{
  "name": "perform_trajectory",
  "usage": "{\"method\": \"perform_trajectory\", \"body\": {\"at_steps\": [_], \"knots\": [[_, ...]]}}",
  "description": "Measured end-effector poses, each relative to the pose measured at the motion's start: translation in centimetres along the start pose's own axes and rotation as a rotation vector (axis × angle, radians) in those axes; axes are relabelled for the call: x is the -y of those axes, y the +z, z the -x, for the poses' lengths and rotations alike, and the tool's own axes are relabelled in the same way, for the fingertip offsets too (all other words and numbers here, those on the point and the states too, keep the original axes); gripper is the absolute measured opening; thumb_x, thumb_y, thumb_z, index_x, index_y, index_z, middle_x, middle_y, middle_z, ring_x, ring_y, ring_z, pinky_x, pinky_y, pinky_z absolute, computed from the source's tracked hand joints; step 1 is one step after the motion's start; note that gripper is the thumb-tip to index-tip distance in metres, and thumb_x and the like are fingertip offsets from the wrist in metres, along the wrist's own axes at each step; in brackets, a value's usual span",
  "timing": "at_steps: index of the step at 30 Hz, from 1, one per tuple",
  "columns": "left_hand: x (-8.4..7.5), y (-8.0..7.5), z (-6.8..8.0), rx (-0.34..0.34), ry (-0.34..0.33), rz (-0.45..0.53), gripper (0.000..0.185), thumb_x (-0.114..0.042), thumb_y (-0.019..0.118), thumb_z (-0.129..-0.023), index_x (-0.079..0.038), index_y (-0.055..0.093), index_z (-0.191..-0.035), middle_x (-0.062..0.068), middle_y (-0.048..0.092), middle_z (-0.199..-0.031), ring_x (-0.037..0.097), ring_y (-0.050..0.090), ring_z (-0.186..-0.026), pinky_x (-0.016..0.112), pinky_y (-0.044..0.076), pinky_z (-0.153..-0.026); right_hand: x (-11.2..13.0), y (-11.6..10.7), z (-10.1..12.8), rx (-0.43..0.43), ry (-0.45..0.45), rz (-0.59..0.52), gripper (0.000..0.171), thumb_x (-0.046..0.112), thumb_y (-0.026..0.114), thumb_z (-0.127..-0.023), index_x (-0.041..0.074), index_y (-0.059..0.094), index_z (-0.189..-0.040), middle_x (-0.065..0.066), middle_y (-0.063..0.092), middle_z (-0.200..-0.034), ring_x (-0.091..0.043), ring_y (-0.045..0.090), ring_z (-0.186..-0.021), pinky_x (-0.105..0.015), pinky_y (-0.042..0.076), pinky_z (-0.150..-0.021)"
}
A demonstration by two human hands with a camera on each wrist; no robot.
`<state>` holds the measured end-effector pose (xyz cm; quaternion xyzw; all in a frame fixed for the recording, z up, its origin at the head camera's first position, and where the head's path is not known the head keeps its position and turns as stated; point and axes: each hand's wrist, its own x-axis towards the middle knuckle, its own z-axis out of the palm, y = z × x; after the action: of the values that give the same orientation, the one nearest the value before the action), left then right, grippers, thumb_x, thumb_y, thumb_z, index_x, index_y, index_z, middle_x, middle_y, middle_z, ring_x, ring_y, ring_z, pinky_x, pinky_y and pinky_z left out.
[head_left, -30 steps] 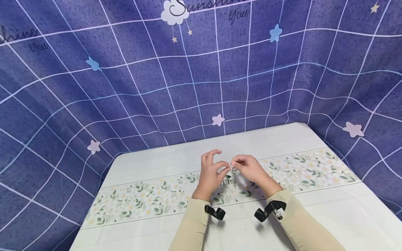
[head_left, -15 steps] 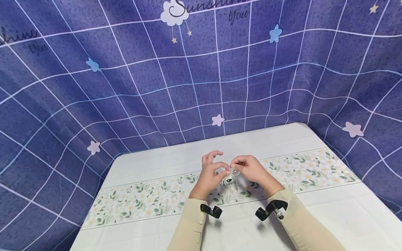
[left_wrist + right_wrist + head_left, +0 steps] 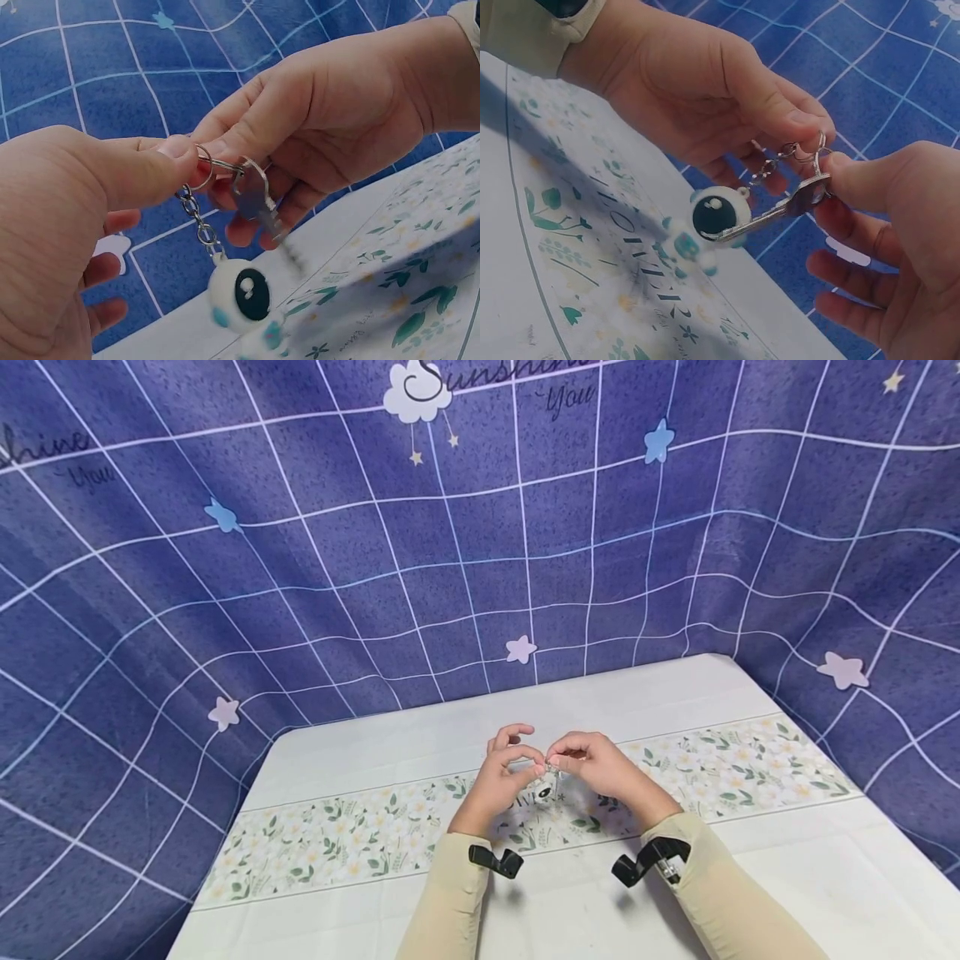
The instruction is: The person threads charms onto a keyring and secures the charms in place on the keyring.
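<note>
Above the table, both hands meet at a small metal key ring (image 3: pixel 204 166). My left hand (image 3: pixel 491 787) pinches it between thumb and index finger, other fingers spread. From there a short chain (image 3: pixel 201 225) hangs with a white astronaut keychain figure (image 3: pixel 718 214), dark-visored with teal patches. My right hand (image 3: pixel 603 770) pinches the ring's other side with thumb and index finger, close to a silver key (image 3: pixel 769 219) with a dark head. The key hangs by that hand, blurred in the left wrist view. Fingertips partly hide where ring and key join.
A white tablecloth (image 3: pixel 360 918) with a floral printed band (image 3: pixel 322 843) covers the table. Behind and at the sides hangs a blue gridded curtain (image 3: pixel 360 568) with stars. Black straps (image 3: pixel 495 858) sit on both wrists.
The left hand has shifted slightly rightward and its forearm leftward, bringing the fingertips closer together. The astronaut figure has swung and turned beneath the hands. The right hand has edged slightly left.
</note>
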<state>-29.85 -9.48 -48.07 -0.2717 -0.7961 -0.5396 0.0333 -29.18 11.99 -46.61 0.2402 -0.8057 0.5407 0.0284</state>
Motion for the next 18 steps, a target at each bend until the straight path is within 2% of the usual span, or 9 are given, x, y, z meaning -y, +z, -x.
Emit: {"method": "perform_trajectory", "body": {"at_steps": [3, 7, 11, 18], "knots": [[0.3, 0.1, 0.0, -0.027, 0.000, -0.006, 0.004, -0.017, 0.072, -0.094, -0.014, 0.073, -0.091, 0.002, 0.045, -0.147, 0.035, 0.031, -0.134, 0.061, 0.035, -0.104, 0.1, 0.0, 0.0, 0.008, 0.008, -0.019, 0.011, 0.011, 0.068, -0.097, 0.005, 0.076, -0.101, -0.006, 0.072, -0.096, -0.014, 0.063, -0.087, -0.034, 0.053, -0.081], [0.1, 0.1, -0.1, -0.057, 0.038, -0.082, 0.008, -0.022, 0.072, -0.095, -0.014, 0.073, -0.095, 0.003, 0.047, -0.145, 0.031, 0.032, -0.133, 0.058, 0.033, -0.106, 0.3, -0.1, 0.0, 0.012, 0.041, -0.047, 0.013, 0.011, 0.067, -0.098, 0.004, 0.076, -0.102, -0.007, 0.072, -0.097, -0.017, 0.064, -0.088, -0.035, 0.053, -0.080], [-0.3, 0.2, -0.1, -0.097, 0.119, -0.226, 0.009, -0.025, 0.072, -0.095, -0.016, 0.075, -0.097, 0.003, 0.049, -0.142, 0.028, 0.032, -0.134, 0.056, 0.033, -0.108, 1.2, -0.1, 0.2, 0.011, 0.069, -0.064, 0.015, 0.008, 0.063, -0.099, -0.001, 0.075, -0.103, -0.013, 0.073, -0.099, -0.020, 0.065, -0.089, -0.037, 0.052, -0.079], [-0.3, 0.4, -0.4, -0.224, 0.291, -0.455, 0.006, -0.020, 0.080, -0.089, -0.021, 0.074, -0.090, 0.005, 0.055, -0.133, 0.027, 0.040, -0.125, 0.050, 0.039, -0.105, 3.9, -0.3, 0.6, 0.001, 0.082, -0.075, 0.016, 0.003, 0.061, -0.099, -0.007, 0.073, -0.100, -0.017, 0.072, -0.097, -0.021, 0.063, -0.087, -0.039, 0.050, -0.078]]}}
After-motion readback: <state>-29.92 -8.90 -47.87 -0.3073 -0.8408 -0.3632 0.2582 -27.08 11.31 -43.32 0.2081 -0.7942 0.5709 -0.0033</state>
